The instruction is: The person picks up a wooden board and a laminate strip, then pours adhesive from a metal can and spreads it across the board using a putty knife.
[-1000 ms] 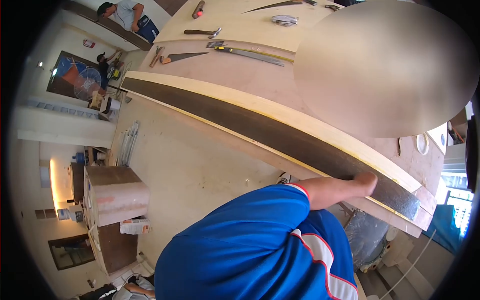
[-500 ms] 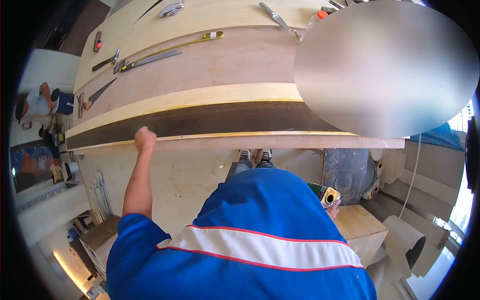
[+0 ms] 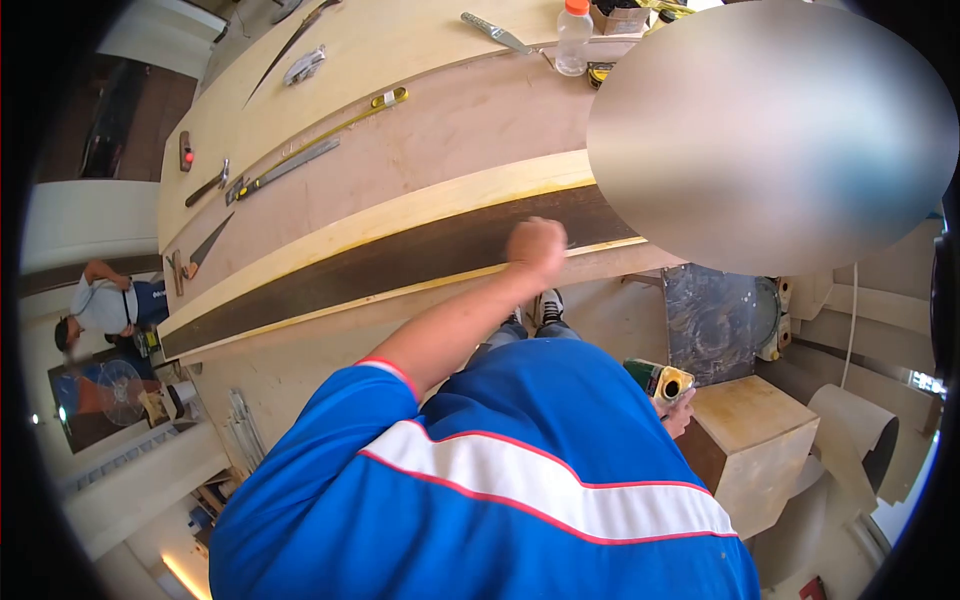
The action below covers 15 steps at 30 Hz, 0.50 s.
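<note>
My left hand (image 3: 540, 248) is closed in a fist over a long dark brown strip (image 3: 400, 249) lying along the near side of the workbench. Whatever its fingers hold, if anything, is hidden; the hand is slightly blurred. Pale wooden edges (image 3: 450, 198) with yellowish smears border the strip. Down by my right side, my right hand (image 3: 681, 414) grips a green can (image 3: 650, 376) with a round dark opening and yellowish smears on its top. Part of the can is hidden behind my blue shirt.
On the bench lie a hammer (image 3: 209, 186), handsaw (image 3: 208, 248), file (image 3: 290, 168), tape measure (image 3: 390, 98), small plane (image 3: 186, 152) and putty knife (image 3: 497, 33). A bottle (image 3: 573, 45) stands farther back. A wooden box (image 3: 755, 440) is right. Another person (image 3: 100, 298) stands left. A blurred oval covers the upper right.
My left hand has swept right along the dark strip, from its left part to near the middle. My right hand still holds the can low at my side. The view has turned somewhat.
</note>
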Each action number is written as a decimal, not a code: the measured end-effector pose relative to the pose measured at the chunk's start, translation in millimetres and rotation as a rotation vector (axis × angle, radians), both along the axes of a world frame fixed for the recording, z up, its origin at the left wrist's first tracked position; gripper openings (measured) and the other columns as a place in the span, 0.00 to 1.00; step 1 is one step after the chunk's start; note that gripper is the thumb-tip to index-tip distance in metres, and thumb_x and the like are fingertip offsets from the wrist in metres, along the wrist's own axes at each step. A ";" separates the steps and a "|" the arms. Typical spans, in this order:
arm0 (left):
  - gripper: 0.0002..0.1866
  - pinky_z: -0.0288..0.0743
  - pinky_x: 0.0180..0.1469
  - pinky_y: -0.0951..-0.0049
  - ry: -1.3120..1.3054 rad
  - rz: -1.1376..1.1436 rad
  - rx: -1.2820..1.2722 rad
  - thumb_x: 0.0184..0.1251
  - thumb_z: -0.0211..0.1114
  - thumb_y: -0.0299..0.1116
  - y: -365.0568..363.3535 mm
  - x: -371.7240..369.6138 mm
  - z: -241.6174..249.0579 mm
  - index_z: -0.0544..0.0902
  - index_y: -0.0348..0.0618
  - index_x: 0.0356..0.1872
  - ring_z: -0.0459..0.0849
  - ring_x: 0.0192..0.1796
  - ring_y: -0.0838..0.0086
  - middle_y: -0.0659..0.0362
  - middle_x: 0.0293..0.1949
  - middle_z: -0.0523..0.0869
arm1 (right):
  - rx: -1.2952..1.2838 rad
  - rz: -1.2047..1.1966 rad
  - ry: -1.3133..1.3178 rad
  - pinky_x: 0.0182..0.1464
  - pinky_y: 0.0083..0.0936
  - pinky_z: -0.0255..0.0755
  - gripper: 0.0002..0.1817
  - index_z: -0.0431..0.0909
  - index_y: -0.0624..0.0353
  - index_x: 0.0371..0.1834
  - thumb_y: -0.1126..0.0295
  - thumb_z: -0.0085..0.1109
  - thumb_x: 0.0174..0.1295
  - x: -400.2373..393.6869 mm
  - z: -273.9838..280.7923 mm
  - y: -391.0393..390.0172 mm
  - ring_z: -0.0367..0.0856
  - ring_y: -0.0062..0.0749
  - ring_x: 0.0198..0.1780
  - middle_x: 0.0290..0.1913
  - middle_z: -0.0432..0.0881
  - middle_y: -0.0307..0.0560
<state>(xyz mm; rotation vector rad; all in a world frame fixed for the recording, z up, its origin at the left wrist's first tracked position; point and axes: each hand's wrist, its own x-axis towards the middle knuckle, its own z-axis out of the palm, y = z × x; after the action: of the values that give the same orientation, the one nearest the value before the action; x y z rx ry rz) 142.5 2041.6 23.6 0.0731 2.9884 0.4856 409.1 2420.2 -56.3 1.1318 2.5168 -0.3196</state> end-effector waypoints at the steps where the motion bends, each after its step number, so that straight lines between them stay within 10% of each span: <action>1: 0.07 0.83 0.41 0.56 -0.002 -0.068 -0.001 0.53 0.61 0.29 23.4 -4.2 -1.2 0.85 0.38 0.27 0.87 0.37 0.52 0.43 0.32 0.86 | -0.033 -0.065 -0.004 0.62 0.56 0.68 0.68 0.47 0.49 0.82 0.43 0.74 0.34 0.8 -0.5 2.7 0.70 0.62 0.64 0.63 0.69 0.63; 8: 0.10 0.83 0.41 0.60 0.028 -0.330 0.001 0.62 0.56 0.30 91.5 -3.9 6.0 0.85 0.37 0.33 0.86 0.42 0.57 0.46 0.36 0.86 | 0.090 0.015 0.090 0.57 0.55 0.71 0.70 0.47 0.43 0.82 0.39 0.77 0.32 45.6 -31.9 12.8 0.74 0.59 0.61 0.60 0.72 0.60; 15: 0.09 0.79 0.46 0.59 0.263 -0.603 -0.083 0.58 0.58 0.31 33.7 -25.4 26.9 0.85 0.40 0.28 0.82 0.45 0.61 0.52 0.35 0.85 | 0.390 0.117 0.072 0.50 0.52 0.74 0.42 0.50 0.31 0.81 0.53 0.57 0.63 69.8 -64.4 17.9 0.78 0.51 0.54 0.54 0.75 0.47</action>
<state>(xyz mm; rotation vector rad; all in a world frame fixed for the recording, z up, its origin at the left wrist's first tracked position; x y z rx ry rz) 117.1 2075.3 50.6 1.0623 2.9962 0.2923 479.0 2438.0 -120.7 1.1153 2.7721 0.1747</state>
